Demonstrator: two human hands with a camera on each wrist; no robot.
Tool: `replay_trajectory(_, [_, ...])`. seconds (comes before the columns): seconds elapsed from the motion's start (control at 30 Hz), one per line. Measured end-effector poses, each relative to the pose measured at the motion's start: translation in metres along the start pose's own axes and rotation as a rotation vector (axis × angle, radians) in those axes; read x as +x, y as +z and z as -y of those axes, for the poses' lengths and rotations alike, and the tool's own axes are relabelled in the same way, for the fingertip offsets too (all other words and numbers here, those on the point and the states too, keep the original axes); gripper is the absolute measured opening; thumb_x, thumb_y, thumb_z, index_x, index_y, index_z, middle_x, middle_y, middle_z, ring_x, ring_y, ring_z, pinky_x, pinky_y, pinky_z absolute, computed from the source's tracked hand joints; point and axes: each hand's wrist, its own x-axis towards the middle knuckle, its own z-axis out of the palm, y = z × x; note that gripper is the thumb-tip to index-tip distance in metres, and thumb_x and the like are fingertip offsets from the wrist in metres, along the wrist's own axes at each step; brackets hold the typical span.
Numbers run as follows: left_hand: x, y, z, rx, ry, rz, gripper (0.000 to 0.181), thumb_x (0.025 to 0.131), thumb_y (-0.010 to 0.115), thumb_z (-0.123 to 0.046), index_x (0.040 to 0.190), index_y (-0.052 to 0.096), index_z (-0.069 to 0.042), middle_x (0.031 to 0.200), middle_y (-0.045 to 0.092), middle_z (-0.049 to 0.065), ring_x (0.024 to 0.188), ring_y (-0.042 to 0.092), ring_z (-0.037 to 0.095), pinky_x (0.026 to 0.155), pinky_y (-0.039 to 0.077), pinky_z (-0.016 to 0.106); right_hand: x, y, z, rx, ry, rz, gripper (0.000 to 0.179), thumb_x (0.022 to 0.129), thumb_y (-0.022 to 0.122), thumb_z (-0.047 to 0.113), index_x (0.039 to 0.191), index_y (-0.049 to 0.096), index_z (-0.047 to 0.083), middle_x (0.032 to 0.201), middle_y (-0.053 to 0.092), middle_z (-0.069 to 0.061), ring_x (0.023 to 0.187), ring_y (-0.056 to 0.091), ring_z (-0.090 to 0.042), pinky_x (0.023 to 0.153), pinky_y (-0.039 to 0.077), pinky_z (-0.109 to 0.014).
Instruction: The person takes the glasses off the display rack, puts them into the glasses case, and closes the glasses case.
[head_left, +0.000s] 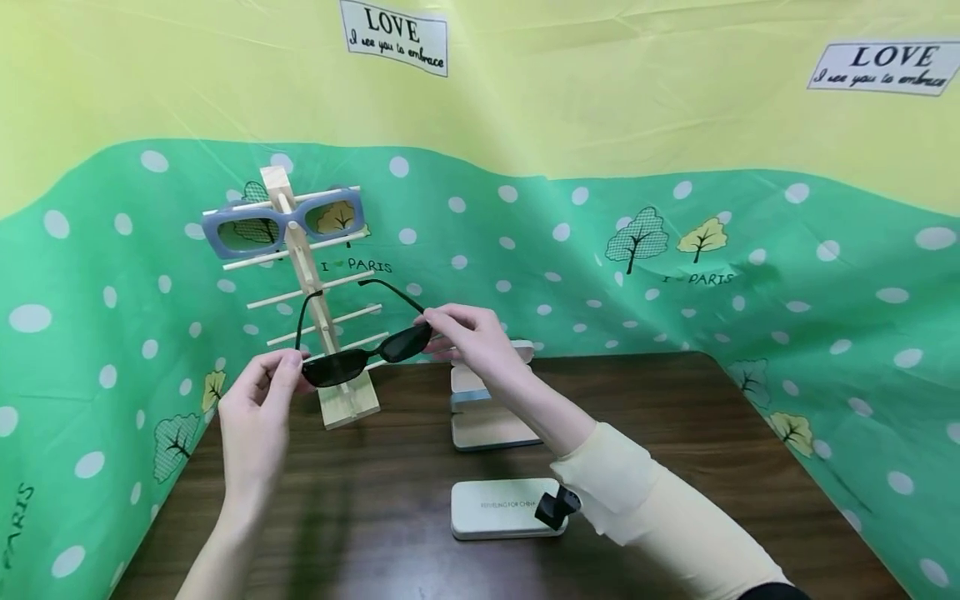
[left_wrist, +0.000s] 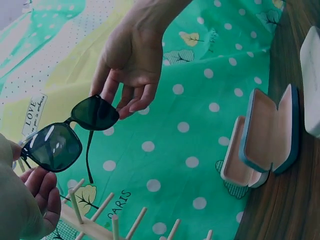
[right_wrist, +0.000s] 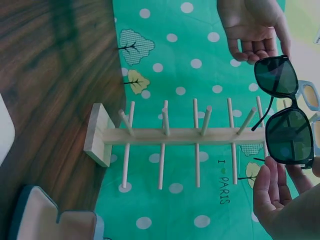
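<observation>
Black sunglasses (head_left: pixel 337 367) are held up between both hands, temples unfolded and pointing toward the rack. My left hand (head_left: pixel 258 408) pinches them at the left hinge corner; my right hand (head_left: pixel 471 337) pinches the opposite corner. Behind them stands a wooden glasses rack (head_left: pixel 306 267) with several pairs of pegs. Blue-framed sunglasses (head_left: pixel 285 223) rest on its upper pegs. In the right wrist view, the black sunglasses (right_wrist: pixel 283 110) are near the rack's top end, and lower pegs hold nothing. Whether the black temples touch any peg I cannot tell.
An open glasses case (head_left: pixel 491 429) stands behind my right forearm, and the left wrist view shows another open case (left_wrist: pixel 235 160) beside it. Closer to me lies a closed white case (head_left: pixel 502 507) on the dark wooden table (head_left: pixel 405 475). A patterned cloth (head_left: pixel 570 250) hangs behind.
</observation>
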Motion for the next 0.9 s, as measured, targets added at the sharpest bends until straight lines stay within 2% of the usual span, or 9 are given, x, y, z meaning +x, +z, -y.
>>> replay_trajectory(0.17, [-0.005,0.007,0.004,0.017,0.001,0.048,0.029,0.105,0.061,-0.031,0.114,0.073,-0.007,0.087,0.070,-0.012,0.081,0.066,0.006,0.081,0.053,0.013,-0.016,-0.009,-0.005,-0.005,0.009,-0.027,0.034,0.105,0.059,0.031,0.124,0.072,0.006,0.127,0.068,-0.007,0.101,0.072,-0.028,0.091,0.062,-0.037])
replay_trajectory(0.33, [-0.008,0.016,0.007,-0.018,-0.014,0.088,0.024,0.105,0.061,-0.026,0.114,0.072,-0.007,0.092,0.072,-0.016,0.081,0.066,0.004,0.081,0.052,0.012,-0.029,-0.017,-0.009,0.000,0.012,-0.052,0.034,0.104,0.060,0.032,0.125,0.071,0.008,0.132,0.067,-0.009,0.103,0.071,-0.026,0.095,0.061,-0.039])
replay_trajectory(0.47, [-0.011,0.025,0.010,-0.046,-0.022,0.114,0.024,0.105,0.060,-0.024,0.114,0.072,-0.004,0.096,0.073,-0.017,0.081,0.066,0.003,0.081,0.054,0.013,-0.039,-0.023,-0.014,0.025,0.013,-0.084,0.034,0.104,0.061,0.029,0.125,0.070,0.004,0.130,0.067,-0.013,0.103,0.071,-0.027,0.094,0.061,-0.039])
replay_trajectory(0.7, [-0.020,0.039,0.013,-0.089,-0.067,0.162,0.026,0.104,0.062,-0.022,0.115,0.071,0.000,0.097,0.073,-0.021,0.084,0.067,0.005,0.081,0.054,0.014,-0.056,-0.033,-0.028,0.078,0.044,-0.162,0.033,0.104,0.061,0.024,0.127,0.069,0.001,0.123,0.069,-0.005,0.099,0.072,-0.018,0.093,0.061,-0.037])
replay_trajectory(0.9, [-0.029,0.052,0.016,-0.161,-0.115,0.179,0.027,0.104,0.063,-0.021,0.116,0.071,0.001,0.101,0.076,-0.016,0.092,0.069,0.004,0.086,0.055,0.015,-0.068,-0.041,-0.038,0.097,0.061,-0.202,0.033,0.104,0.062,0.023,0.125,0.069,-0.001,0.119,0.070,-0.001,0.100,0.072,-0.018,0.092,0.061,-0.036])
